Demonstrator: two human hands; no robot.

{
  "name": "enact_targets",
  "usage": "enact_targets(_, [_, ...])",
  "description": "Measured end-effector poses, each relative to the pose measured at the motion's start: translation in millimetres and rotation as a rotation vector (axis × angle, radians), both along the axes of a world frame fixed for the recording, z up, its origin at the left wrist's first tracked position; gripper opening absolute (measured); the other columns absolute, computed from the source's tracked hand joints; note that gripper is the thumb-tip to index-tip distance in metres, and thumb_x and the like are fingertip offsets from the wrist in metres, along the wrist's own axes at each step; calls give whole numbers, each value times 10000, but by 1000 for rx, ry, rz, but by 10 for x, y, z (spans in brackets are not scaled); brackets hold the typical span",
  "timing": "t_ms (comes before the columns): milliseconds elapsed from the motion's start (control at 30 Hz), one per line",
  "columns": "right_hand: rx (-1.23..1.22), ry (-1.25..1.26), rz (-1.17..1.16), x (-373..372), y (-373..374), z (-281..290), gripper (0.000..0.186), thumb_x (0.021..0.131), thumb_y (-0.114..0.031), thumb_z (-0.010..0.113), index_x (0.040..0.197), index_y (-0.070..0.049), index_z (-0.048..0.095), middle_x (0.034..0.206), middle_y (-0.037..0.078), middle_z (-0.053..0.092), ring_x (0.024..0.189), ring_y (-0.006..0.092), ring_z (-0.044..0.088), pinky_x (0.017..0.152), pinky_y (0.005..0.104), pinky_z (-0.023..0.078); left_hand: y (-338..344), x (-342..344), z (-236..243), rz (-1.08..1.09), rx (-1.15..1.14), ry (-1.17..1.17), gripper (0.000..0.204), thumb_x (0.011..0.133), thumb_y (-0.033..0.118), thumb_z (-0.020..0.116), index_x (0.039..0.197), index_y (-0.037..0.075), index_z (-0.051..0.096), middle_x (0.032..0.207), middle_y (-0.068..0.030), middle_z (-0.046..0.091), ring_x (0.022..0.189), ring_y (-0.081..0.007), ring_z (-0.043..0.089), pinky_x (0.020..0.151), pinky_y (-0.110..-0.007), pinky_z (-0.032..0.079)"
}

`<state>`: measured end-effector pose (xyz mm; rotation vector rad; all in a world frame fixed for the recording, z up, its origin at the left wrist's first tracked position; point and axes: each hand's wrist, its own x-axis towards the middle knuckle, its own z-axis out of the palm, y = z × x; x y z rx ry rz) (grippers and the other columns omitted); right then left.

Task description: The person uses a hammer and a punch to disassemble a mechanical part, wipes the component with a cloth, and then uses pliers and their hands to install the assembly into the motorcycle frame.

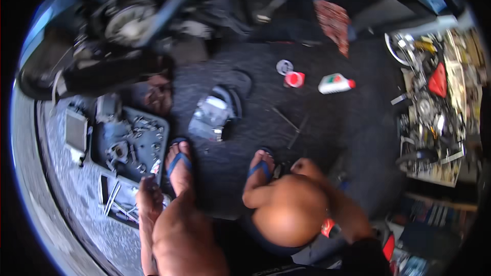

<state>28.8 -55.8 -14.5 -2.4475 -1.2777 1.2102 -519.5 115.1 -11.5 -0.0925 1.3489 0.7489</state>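
Observation:
I squat on a dark floor mat with both feet in blue flip-flops. My left hand (pixel 149 190) hangs by my left knee, at the edge of a dark tray (pixel 159 122) holding several bolts and small metal parts. Long metal tools (pixel 113 198) lie just left of that hand. My right hand (pixel 305 166) is curled low beside my right foot (pixel 260 169), touching or close to a small dark object on the mat. Blur hides whether either hand holds anything. A grey metal engine part (pixel 215 114) lies on the mat ahead of my feet.
A motorcycle (pixel 128 20) stands across the top left. On the mat farther out are a red cap (pixel 295 79), a white bottle with a red cap (pixel 335 83) and two thin rods (pixel 289 122). A cluttered pile of parts (pixel 432 117) fills the right side.

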Motion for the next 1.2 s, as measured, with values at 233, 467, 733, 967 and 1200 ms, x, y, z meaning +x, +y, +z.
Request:
enact_targets(233, [12,-182,-322,-1326,-1410,-768,425,839,-323,715,1143,-41,620,1000,236,690,924,412,680,772,477,530,575,566,363,31,153,172,126,994,244,552,1011,132,607,677,36,456,517,-78,400,450,-219,286])
enact_targets(467, [-113,-72,-360,-1485,-1330,-1095,513,821,-273,717,1230,-16,546,1143,225,604,1060,382,598,871,479,489,1203,1446,1091,-234,323,-11,211,1015,247,498,1081,74,599,684,12,418,526,-98,359,462,-256,279])
enact_targets(733, [-17,446,-302,-1359,-140,-211,633,800,-215,720,1330,13,460,1306,211,506,1215,347,505,984,481,441,1582,2183,1389,-171,601,-495,270,1025,314,436,987,74,555,776,-44,492,690,-185,440,669,-330,386])
enact_targets(967, [-9,1041,-409,-1434,622,1049,748,781,-165,722,1417,39,386,1449,200,420,1350,317,423,1082,482,400,1799,2395,1471,18,550,-771,282,1042,354,418,894,126,491,684,-36,460,592,-171,418,627,-319,384])
enact_targets(1200, [267,1113,-250,-1036,1432,1953,869,742,-101,704,1496,63,304,1563,187,348,1454,342,346,1167,535,323,1940,2507,1593,124,669,-701,304,1045,385,416,874,140,472,640,-37,446,542,-155,402,584,-294,374])
